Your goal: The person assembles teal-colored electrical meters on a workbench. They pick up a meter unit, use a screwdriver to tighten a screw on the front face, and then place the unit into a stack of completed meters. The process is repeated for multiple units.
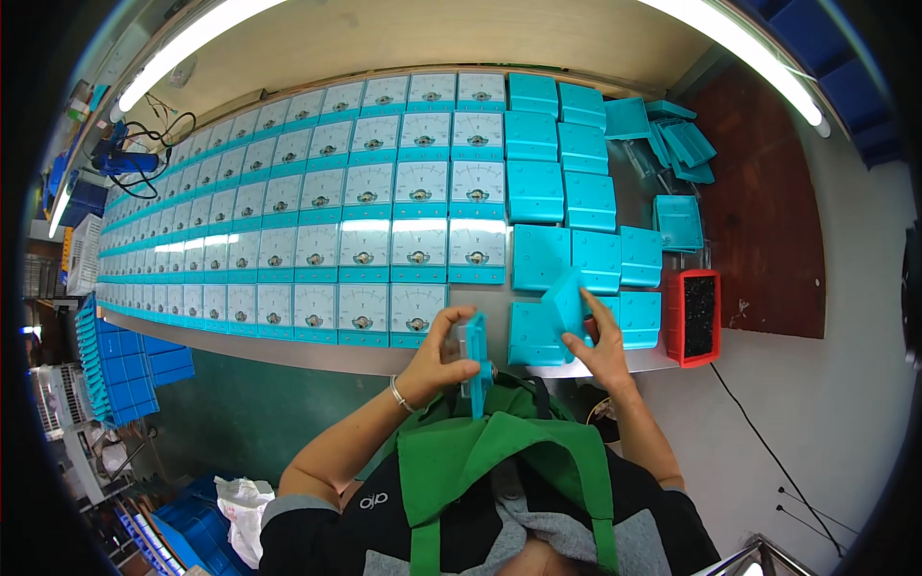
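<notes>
My left hand (434, 361) is closed on a turquoise panel meter (477, 357) with a clear front, held on edge at the table's near side. In my right hand (605, 348), thumb and fingers grip a turquoise plastic housing (561, 305), tilted above other housings. Beneath and beside it, several like housings (540, 257) lie in rows on the table. To the left, long rows of panel meters (418, 240) rest face up, each with a white dial and turquoise rim.
A red bin (675, 322) of small black parts stands at the table's right end. Behind it, loose turquoise housings (687, 144) lie in a heap. Blue crates (134, 374) and stacked turquoise pieces are at the left. A black cable (759, 432) runs along the right.
</notes>
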The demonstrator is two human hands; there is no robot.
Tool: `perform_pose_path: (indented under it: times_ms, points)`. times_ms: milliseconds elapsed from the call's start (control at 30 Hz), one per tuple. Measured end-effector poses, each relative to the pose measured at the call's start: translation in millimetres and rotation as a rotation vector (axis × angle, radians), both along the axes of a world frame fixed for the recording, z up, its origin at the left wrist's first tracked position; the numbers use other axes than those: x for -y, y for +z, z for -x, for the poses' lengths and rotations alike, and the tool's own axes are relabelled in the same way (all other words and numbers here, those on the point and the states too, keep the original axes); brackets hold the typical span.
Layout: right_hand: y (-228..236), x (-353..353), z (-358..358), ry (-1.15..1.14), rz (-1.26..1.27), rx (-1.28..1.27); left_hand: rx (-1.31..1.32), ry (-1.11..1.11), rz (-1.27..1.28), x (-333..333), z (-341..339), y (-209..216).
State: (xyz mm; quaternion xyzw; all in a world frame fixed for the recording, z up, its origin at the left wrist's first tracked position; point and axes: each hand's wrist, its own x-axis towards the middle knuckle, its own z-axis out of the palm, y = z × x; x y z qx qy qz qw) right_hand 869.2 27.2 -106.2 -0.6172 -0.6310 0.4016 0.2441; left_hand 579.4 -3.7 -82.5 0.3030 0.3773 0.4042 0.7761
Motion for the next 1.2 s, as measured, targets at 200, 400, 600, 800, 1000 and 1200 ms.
perform_pose_path:
  times_ms: [200,400,600,800,1000,1200]
  points:
    - [25.3,20.6,66.3,-0.091,0.606,-0.908,-0.024,0.118,0.028,-18.6,-15.9,-13.3]
    - [27.8,25.1,71.5,-0.065,0.649,-0.963,0.001,0.072,0.081,-23.0,-16.5,-2.5]
    - [19.3,28.8,66.9,-0.028,0.652,-0.996,-0.015,0.065,0.118,-26.9,-21.4,-0.2]
    - [4.8,23.5,79.9,0.022,0.351,-0.87,-0.147,0.031,-0.125,-25.3,-38.1,-21.9]
    - [-6.9,24.5,78.6,-0.027,0.121,-0.544,-0.59,0.008,-0.399,-19.5,3.9,-26.7]
    - [-25.2,7.4,74.1,0.093,0.501,-0.584,-0.329,-0.042,-0.276,-4.4,39.4,-25.9]
